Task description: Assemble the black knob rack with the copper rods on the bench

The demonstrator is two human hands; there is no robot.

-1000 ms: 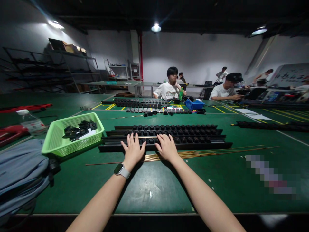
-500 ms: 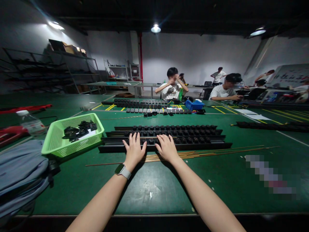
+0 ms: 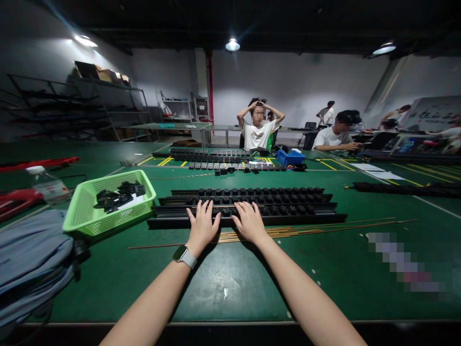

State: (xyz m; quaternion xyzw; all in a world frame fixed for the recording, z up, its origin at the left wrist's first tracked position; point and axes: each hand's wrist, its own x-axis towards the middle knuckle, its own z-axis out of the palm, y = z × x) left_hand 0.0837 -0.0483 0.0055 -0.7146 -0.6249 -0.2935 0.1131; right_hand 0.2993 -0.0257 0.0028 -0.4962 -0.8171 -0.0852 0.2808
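Left hand (image 3: 202, 227), right hand (image 3: 249, 222) flat on black rail (image 3: 288, 218), lying left-right.

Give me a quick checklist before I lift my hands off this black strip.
1. Hands placed: ok. Left hand and right hand lie flat on the nearest black strip, fingers spread.
2. Strip flat on the table: ok.
3. Brass rods close by: ok, lying along the strip's near edge.
4. Green basket of black parts: ok, left of the strip, apart from it.
5. Seating under the fingers: cannot tell, the hands cover it.
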